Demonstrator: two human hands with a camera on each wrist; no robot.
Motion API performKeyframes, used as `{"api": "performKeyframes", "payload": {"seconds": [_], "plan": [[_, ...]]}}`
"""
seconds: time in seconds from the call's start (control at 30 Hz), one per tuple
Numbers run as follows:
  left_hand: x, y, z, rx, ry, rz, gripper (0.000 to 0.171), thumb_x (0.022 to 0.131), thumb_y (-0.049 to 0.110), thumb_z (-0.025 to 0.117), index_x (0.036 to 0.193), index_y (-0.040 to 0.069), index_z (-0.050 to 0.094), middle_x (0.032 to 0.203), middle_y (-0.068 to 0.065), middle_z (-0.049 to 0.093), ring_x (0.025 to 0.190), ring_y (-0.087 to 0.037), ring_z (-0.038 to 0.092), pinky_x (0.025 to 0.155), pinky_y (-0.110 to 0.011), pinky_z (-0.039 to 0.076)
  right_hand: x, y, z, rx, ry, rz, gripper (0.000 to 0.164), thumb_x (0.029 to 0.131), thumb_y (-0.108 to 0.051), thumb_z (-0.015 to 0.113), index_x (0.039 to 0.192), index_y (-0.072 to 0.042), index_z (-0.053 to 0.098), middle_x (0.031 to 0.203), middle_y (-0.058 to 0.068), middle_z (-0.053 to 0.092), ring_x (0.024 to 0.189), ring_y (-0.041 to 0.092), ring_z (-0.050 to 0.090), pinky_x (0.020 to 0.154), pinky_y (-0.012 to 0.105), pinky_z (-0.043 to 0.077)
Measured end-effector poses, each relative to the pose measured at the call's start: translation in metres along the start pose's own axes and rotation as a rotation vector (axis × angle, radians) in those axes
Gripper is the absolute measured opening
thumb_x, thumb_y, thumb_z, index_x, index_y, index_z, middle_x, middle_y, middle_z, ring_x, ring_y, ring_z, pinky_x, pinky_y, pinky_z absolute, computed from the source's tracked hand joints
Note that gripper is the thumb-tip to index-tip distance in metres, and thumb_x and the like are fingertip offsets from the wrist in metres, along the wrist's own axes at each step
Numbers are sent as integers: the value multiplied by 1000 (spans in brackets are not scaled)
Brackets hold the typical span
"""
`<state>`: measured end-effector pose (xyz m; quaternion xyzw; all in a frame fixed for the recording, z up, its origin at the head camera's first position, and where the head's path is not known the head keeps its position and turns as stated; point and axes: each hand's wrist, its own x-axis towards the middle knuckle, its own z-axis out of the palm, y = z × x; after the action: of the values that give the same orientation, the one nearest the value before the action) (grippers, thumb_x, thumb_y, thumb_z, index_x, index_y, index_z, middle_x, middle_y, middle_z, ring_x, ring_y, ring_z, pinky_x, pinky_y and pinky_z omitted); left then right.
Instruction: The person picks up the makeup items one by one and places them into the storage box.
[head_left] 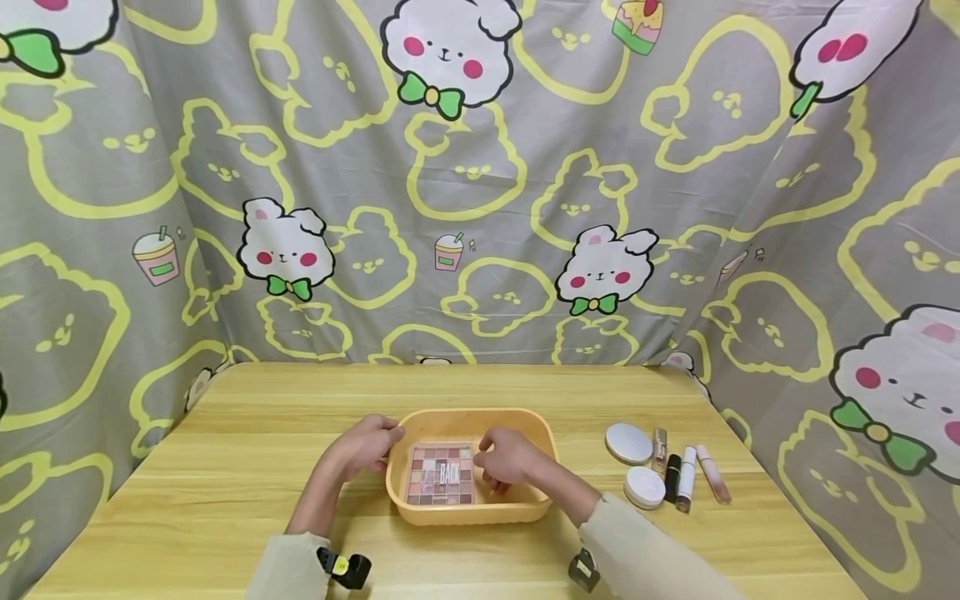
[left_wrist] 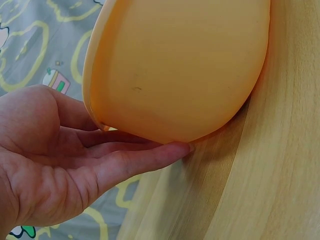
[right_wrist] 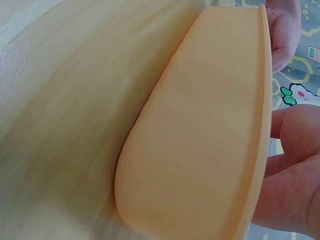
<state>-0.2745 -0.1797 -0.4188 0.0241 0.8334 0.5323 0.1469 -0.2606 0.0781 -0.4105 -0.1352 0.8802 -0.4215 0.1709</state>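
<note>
An orange plastic basin (head_left: 480,515) stands on the wooden table in front of me. Inside, against its left part, lies a square eyeshadow palette (head_left: 441,475) with a grid of pinkish and brown shades and "BACK" lettered on it. My left hand (head_left: 367,446) holds the basin's left end at the rim; in the left wrist view, the left hand (left_wrist: 60,155) has its thumb along the outer wall. My right hand (head_left: 510,458) reaches down inside, with bent fingers beside the palette's right edge. In the right wrist view, the basin wall hides the fingertips of the right hand (right_wrist: 295,170).
Right of the basin lie a silver round compact (head_left: 628,442), a white round case (head_left: 644,487), a small gold-capped bottle (head_left: 660,450), a black tube (head_left: 672,477), a white-capped tube (head_left: 687,479) and a pink tube (head_left: 712,474). A patterned curtain (head_left: 480,192) surrounds the table.
</note>
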Motion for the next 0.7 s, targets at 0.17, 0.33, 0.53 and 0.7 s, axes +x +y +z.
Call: {"api": "performKeyframes", "payload": {"seconds": [0.17, 0.33, 0.53, 0.7], "plan": [[0, -1, 0, 7, -2, 2, 40, 106, 14, 42, 131, -14, 58, 108, -18, 71, 96, -25, 69, 71, -38, 61, -1, 0, -3, -1, 17, -12, 26, 94, -7, 62, 114, 11, 59, 74, 20, 67, 57, 23, 65, 54, 36, 60], [0, -2, 0, 10, -4, 5, 40, 106, 14, 43, 129, -13, 59, 106, -18, 71, 94, -24, 68, 70, -37, 60, -2, -1, -7, -47, 50, -34, 20, 91, -7, 66, 105, 7, 62, 72, 15, 66, 59, 29, 69, 55, 36, 60], [0, -1, 0, 26, -18, 17, 41, 106, 15, 42, 130, -15, 58, 108, -20, 70, 94, -24, 68, 70, -37, 60, -3, -4, -12, -117, 94, -65, 14, 90, -10, 69, 96, 2, 64, 71, 10, 66, 59, 29, 69, 51, 29, 54], [0, -1, 0, 26, -16, 15, 41, 106, 15, 42, 129, -14, 58, 108, -20, 70, 94, -24, 67, 69, -37, 60, -6, -6, -17, -114, 111, -99, 10, 93, -10, 67, 94, -1, 65, 72, 16, 68, 56, 26, 65, 46, 24, 44]]}}
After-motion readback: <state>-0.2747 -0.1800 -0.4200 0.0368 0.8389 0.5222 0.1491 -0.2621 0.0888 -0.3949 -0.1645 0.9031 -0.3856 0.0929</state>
